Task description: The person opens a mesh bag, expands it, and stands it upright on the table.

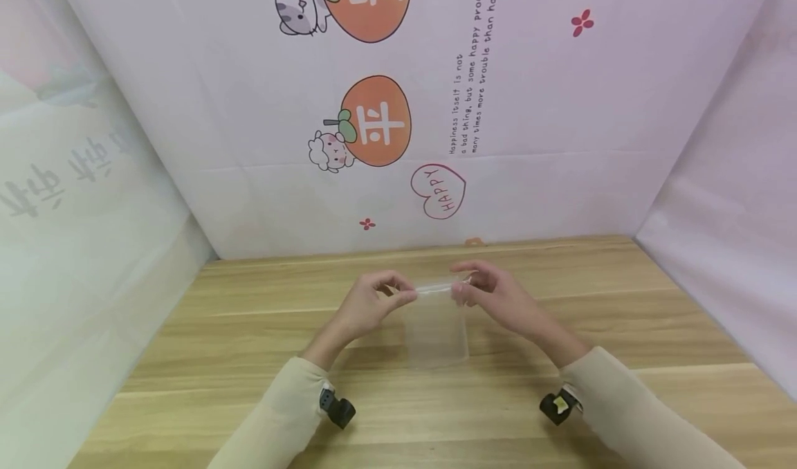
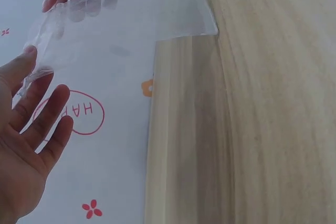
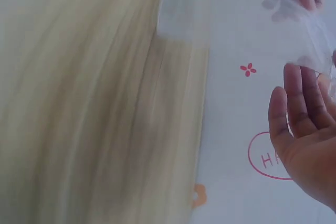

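A: Seeing what, just below the centre of the head view?

B: Seeing a thin, clear, rectangular plastic bag (image 1: 438, 334), stretched along its upper edge, with the lower part dropping toward the bottom of the frame.

A: Held by the hands, or let go?

B: Held by both. Pinched at its upper left corner by the bare left hand (image 1: 371, 301), thumb against forefinger. Gripped at its upper right by the bare right hand (image 1: 496, 294), with one finger raised off the film toward the top of the frame.

A: And in the wrist views?

B: In the left one, pinched at the left border, with the other fingers of that hand fanned out below, clear of the film. In the right one, met by long, nearly straight fingers at the right border.

A: Touching the light brown wood-grain desk (image 1: 249, 358) at the bottom?

B: Hard to say, through film so clear.

A: Wearing what?

B: Wearing cream long sleeves (image 1: 277, 414), entering at lower left and lower right, with small black wrist cameras (image 1: 337, 409) at the cuffs.

A: And behind?

B: Behind, across the upper half, a white printed sheet (image 1: 542, 109), decorated with a red heart outline (image 1: 438, 191) reading "HAPPY".
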### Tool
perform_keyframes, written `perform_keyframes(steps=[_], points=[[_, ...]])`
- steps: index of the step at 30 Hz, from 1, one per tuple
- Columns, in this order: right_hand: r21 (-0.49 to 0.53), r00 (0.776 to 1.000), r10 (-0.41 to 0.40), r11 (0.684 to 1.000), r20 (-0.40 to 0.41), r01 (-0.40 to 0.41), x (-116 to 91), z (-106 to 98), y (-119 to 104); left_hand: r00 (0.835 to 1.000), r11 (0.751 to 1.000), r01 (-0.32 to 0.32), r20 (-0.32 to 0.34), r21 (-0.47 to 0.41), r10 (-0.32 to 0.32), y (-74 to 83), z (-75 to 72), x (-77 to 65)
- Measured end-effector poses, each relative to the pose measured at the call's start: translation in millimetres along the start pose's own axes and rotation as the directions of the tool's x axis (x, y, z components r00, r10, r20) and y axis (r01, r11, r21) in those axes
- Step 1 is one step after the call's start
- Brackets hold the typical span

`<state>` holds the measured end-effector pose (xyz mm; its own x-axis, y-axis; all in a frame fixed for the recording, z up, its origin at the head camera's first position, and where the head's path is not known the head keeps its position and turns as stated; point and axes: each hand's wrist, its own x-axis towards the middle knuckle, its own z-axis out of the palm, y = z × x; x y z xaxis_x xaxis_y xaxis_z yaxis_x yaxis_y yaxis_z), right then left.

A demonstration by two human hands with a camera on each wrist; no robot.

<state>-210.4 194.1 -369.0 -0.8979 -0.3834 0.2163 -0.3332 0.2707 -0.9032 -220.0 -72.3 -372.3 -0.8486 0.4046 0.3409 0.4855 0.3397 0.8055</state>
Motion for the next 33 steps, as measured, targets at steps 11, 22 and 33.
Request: perform_keyframes(steps=[11, 22, 33], points=[[0.170, 0.985, 0.099, 0.983, -0.143, -0.074, 3, 19, 7, 0.987, 0.935, 0.117, -0.062, -0.336, -0.145, -17.7, 6.7, -1.0], [0.158, 0.973, 0.104, 0.985, -0.207, -0.072, 4, 16, 7, 0.969, 0.892, 0.149, -0.115, -0.428, -0.217, -25.2, 14.2, -0.4], [0.088, 0.966, 0.106, 0.992, -0.237, -0.087, 0, 11, 5, 0.973, 0.897, 0.114, -0.136, -0.426, -0.188, -21.6, 17.8, 1.1]])
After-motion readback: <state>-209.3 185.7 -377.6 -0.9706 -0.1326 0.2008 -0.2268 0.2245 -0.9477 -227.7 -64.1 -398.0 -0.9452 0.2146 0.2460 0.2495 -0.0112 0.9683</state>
